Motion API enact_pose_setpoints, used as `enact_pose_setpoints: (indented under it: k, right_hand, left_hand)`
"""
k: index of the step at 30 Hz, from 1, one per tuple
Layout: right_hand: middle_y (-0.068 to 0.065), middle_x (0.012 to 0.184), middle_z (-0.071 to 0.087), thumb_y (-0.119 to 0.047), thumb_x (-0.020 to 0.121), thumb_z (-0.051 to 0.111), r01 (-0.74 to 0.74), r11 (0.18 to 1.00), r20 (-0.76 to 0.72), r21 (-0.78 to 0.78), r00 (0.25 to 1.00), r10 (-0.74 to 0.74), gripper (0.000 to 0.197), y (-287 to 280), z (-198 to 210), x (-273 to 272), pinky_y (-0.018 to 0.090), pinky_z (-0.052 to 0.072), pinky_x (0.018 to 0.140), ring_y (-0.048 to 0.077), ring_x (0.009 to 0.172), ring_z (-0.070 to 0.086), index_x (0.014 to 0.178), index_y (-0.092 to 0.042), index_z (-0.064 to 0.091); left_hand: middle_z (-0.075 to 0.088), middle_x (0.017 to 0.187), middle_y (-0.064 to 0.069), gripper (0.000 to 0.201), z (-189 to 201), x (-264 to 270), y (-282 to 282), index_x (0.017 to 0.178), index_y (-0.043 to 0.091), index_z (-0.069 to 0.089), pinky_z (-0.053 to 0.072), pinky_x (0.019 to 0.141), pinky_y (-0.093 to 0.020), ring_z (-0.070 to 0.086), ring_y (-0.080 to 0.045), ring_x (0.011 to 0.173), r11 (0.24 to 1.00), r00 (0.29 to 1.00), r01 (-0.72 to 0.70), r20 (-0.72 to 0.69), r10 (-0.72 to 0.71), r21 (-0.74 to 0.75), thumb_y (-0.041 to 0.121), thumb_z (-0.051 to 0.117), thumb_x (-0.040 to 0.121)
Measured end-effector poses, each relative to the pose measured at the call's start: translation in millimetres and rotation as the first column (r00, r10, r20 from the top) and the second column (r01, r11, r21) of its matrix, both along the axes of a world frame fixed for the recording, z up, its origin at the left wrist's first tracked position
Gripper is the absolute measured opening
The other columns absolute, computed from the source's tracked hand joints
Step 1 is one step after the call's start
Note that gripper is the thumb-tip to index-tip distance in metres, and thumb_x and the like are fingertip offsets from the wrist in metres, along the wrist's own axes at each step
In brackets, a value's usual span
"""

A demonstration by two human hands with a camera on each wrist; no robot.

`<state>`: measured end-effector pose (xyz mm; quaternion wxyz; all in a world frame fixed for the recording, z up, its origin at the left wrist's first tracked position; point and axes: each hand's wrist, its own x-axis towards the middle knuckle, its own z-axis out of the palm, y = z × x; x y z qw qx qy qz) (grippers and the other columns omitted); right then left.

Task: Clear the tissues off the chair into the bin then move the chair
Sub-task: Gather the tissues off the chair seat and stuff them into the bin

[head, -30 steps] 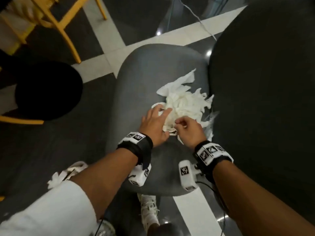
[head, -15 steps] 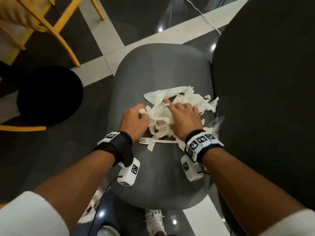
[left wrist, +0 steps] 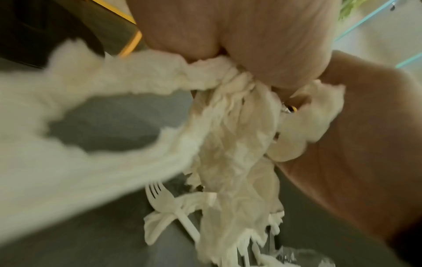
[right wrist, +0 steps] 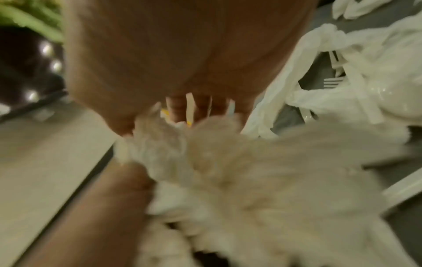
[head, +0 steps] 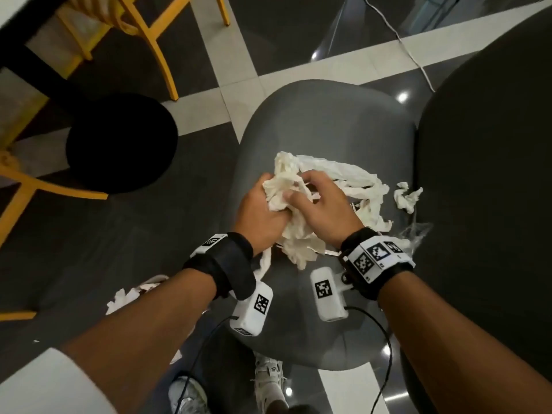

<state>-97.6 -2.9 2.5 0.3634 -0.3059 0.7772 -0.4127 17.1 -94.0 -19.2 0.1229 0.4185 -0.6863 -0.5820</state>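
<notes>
A bunch of crumpled white tissues (head: 286,186) sits over the grey chair seat (head: 322,127). My left hand (head: 263,210) grips the bunch from the left and my right hand (head: 319,201) grips it from the right, fingers curled into the paper. Loose strips of tissue (head: 355,180) trail to the right on the seat. One small wad (head: 407,197) lies apart at the seat's right edge. The left wrist view shows tissue (left wrist: 228,144) hanging from my fist above a white plastic fork (left wrist: 166,204) on the seat. In the right wrist view blurred tissue (right wrist: 228,162) fills the frame.
A round black table (head: 493,174) stands close on the right of the chair. A black stool (head: 119,141) and yellow chair legs (head: 155,46) are at the left. Clear plastic wrap (head: 418,231) lies at the seat's right edge. Tissue scraps (head: 125,297) lie on the floor. My shoes are below.
Both hands have closed round the tissues and drawn them into one bunch lifted off the seat. The fork is now hidden under the hands in the head view.
</notes>
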Motion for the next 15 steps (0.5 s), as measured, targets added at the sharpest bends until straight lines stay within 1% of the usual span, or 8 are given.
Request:
enact_pose_setpoints:
  k: [2, 4, 6, 7, 9, 11, 13, 15]
  right_hand:
    - [-0.009, 0.136, 0.051, -0.058, 0.078, 0.068, -0.034, 0.998, -0.067, 0.054, 0.997, 0.037, 0.062, 3.9, -8.3, 2.9, 0.027, 0.041, 0.101, 0.007, 0.127, 0.047, 0.131, -0.032, 0.05]
    - [-0.009, 0.154, 0.036, -0.073, 0.066, 0.069, -0.193, 0.963, -0.108, 0.188, 0.97, 0.216, 0.098, 4.5, -17.0, 9.0, 0.036, 0.03, 0.114, 0.012, 0.143, 0.029, 0.148, -0.037, 0.031]
    - [-0.005, 0.161, 0.028, -0.077, 0.06, 0.071, -0.375, 0.872, -0.181, 0.315, 0.878, 0.443, 0.116, 0.0, -23.4, 20.8, 0.044, 0.022, 0.121, 0.016, 0.149, 0.021, 0.155, -0.039, 0.016]
    - [-0.005, 0.16, 0.032, -0.074, 0.061, 0.074, -0.434, 0.842, -0.172, 0.321, 0.847, 0.502, 0.116, -4.6, -25.4, 28.8, 0.044, 0.023, 0.121, 0.016, 0.148, 0.025, 0.155, -0.04, 0.015]
    - [-0.01, 0.147, 0.051, -0.057, 0.068, 0.081, -0.476, 0.847, -0.034, 0.237, 0.867, 0.497, 0.098, -16.1, -30.2, 46.5, 0.035, 0.035, 0.114, 0.009, 0.135, 0.045, 0.151, -0.042, 0.03]
    - [-0.014, 0.129, 0.065, -0.044, 0.076, 0.078, -0.453, 0.87, 0.062, 0.192, 0.891, 0.45, 0.065, -29.0, -38.8, 63.4, 0.036, 0.046, 0.106, 0.007, 0.118, 0.06, 0.136, -0.038, 0.052]
    - [-0.011, 0.111, 0.072, -0.038, 0.083, 0.072, -0.459, 0.871, 0.062, 0.176, 0.888, 0.455, 0.035, -40.1, -44.6, 80.5, 0.041, 0.053, 0.096, 0.01, 0.104, 0.067, 0.117, -0.029, 0.065]
    - [-0.007, 0.101, 0.073, -0.028, 0.09, 0.066, -0.458, 0.879, 0.077, 0.134, 0.889, 0.451, 0.017, -49.2, -44.3, 101.9, 0.038, 0.055, 0.09, 0.011, 0.094, 0.067, 0.105, -0.021, 0.068]
  left_hand:
    - [0.072, 0.09, -0.002, 0.022, 5.8, 14.0, -10.9, 0.1, 0.016, 0.061, 0.059, 0.077, -0.044, 0.071, -0.019, 0.085, 0.998, 0.998, -0.064, -0.026, 0.064, 0.023, 0.009, 0.064, 0.08]
    - [0.071, 0.089, -0.009, 0.019, 12.9, 29.3, -22.3, 0.096, 0.011, 0.062, 0.058, 0.074, -0.04, 0.07, -0.023, 0.083, 0.99, 0.992, -0.123, -0.028, 0.125, 0.064, 0.003, 0.06, 0.08]
    - [0.072, 0.088, -0.017, 0.019, 17.7, 44.5, -31.4, 0.094, 0.004, 0.064, 0.057, 0.071, -0.039, 0.071, -0.026, 0.081, 0.977, 0.983, -0.173, -0.034, 0.179, 0.128, -0.001, 0.057, 0.078]
    - [0.072, 0.086, -0.016, 0.018, 20.1, 52.0, -34.0, 0.093, 0.002, 0.065, 0.058, 0.068, -0.037, 0.071, -0.023, 0.078, 0.969, 0.979, -0.192, -0.039, 0.2, 0.158, -0.003, 0.056, 0.078]
    - [0.071, 0.079, -0.01, 0.015, 22.2, 66.7, -37.5, 0.09, 0.001, 0.066, 0.056, 0.064, -0.031, 0.069, -0.018, 0.073, 0.955, 0.97, -0.23, -0.039, 0.241, 0.187, -0.003, 0.055, 0.081]
    - [0.067, 0.076, -0.007, 0.012, 22.3, 83.0, -41.5, 0.088, 0.0, 0.064, 0.054, 0.062, -0.03, 0.066, -0.017, 0.071, 0.943, 0.959, -0.275, -0.018, 0.283, 0.186, -0.003, 0.054, 0.082]
    - [0.067, 0.077, -0.012, 0.012, 20.1, 102.9, -46.3, 0.089, -0.002, 0.063, 0.054, 0.063, -0.032, 0.066, -0.02, 0.073, 0.926, 0.94, -0.335, -0.002, 0.341, 0.176, -0.004, 0.054, 0.082]
    - [0.07, 0.086, -0.019, 0.015, 18.7, 127.5, -52.8, 0.092, 0.0, 0.064, 0.056, 0.067, -0.037, 0.07, -0.027, 0.079, 0.906, 0.92, -0.39, 0.02, 0.392, 0.164, -0.002, 0.055, 0.08]
